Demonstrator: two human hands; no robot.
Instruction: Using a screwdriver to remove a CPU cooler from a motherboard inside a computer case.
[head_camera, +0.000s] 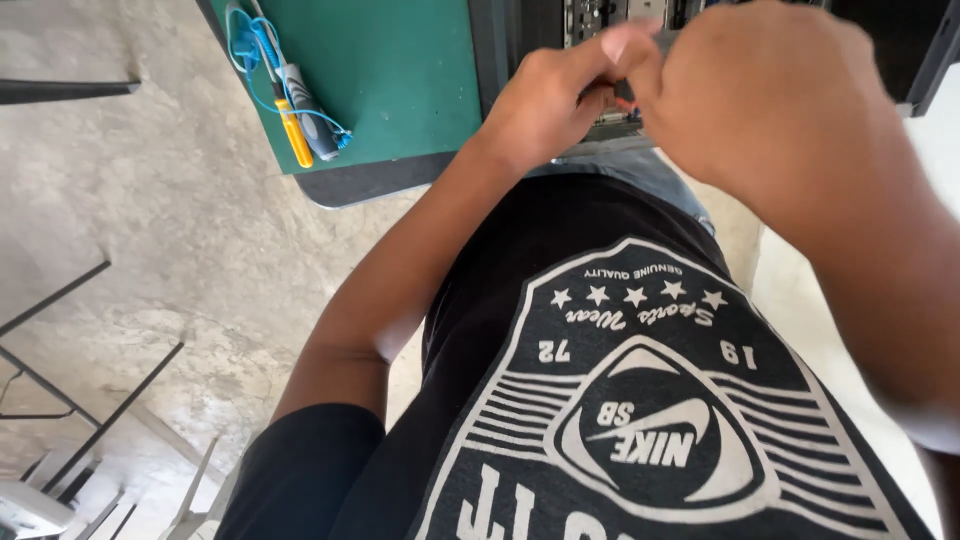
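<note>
My left hand (555, 100) and my right hand (770, 95) meet at the top of the view, over the open dark device (600, 20) with exposed metal parts inside. The left fingers are curled and pinched together against the right hand's fingertips. A small dark part (626, 93) shows between the two hands, and the left fingers seem to pinch it. The right hand is close to the camera, back toward me, and hides its own fingers. Below the hands are my black printed shirt (640, 400) and my left forearm.
A green mat (400, 70) lies left of the device on a dark table edge (360, 185). On the mat lie a yellow-handled screwdriver (293, 135), a grey tool (312, 115) and a coiled blue cord (242, 40). Concrete floor and thin metal frames (70, 400) are at left.
</note>
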